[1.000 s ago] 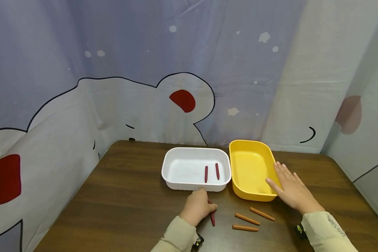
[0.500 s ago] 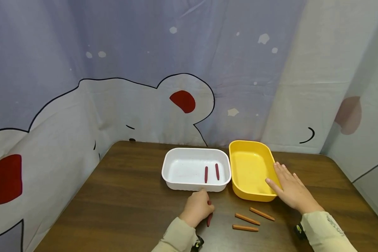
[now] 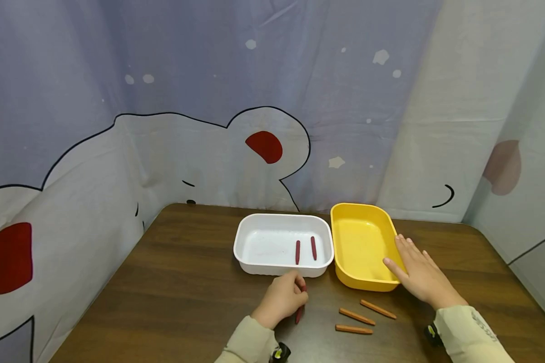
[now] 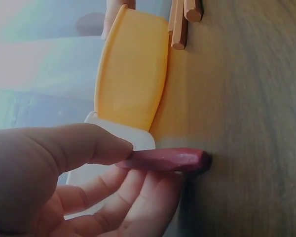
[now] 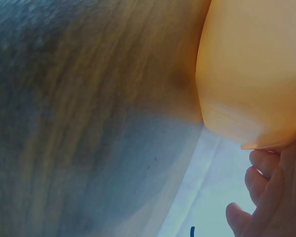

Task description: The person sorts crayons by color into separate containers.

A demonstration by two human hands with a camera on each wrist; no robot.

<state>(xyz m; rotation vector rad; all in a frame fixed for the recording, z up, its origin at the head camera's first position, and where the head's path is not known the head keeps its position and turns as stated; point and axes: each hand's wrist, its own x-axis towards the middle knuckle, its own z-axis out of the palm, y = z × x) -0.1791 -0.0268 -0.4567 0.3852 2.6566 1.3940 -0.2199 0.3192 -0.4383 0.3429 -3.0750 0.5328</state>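
Observation:
In front of the white tray (image 3: 254, 269), my left hand (image 3: 281, 297) pinches a dark red crayon (image 4: 170, 159) between thumb and fingers; in the left wrist view one end of it sticks out past the fingertips, close over the table. Two more dark red crayons (image 3: 297, 252) lie inside the white tray, toward its right side. My right hand (image 3: 422, 275) rests with straight fingers on the right rim of the yellow tray (image 3: 363, 242). Several orange-brown crayons (image 3: 356, 316) lie on the table between the hands, in front of the yellow tray.
The two trays stand side by side near the back of the brown wooden table (image 3: 186, 292). A printed curtain (image 3: 200, 151) hangs behind the table and along its sides.
The dark red crayon in my left hand has tilted and shifted slightly left, with the fingers now more visible around it. The right hand and both trays stay put.

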